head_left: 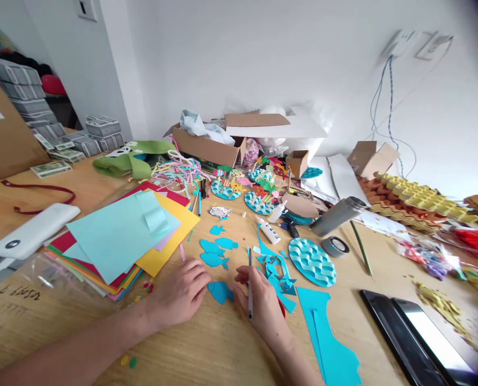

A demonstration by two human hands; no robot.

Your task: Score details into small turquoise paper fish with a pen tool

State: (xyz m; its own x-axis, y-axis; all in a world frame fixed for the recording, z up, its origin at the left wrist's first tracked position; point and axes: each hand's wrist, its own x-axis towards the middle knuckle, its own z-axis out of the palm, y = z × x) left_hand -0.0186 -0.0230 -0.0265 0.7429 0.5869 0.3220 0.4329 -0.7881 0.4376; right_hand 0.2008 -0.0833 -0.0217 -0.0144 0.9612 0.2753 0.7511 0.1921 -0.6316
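Note:
A blue paper fish [220, 292] with an eye and a curved line drawn on its head lies flat on the table between my hands. My left hand [184, 292] rests on the table with its fingers bent together, the fingertips at the head edge of this fish. A pen [250, 292] is gripped upright in my right hand [260, 300], close to the fish's tail. Beyond them lie several plain blue paper fish [214, 259]. Blue paper scraps [277, 271] are heaped past my right hand, and a large cut blue sheet [323, 332] lies to its right.
Coloured paper sheets [114, 230] are stacked on the left near a white power bank [35, 230]. Toward the back stand a glue bottle [269, 231], a grey flask [338, 216] and a cardboard box [206, 146]. A patterned blue oval [312, 261] and phones [419, 338] lie right.

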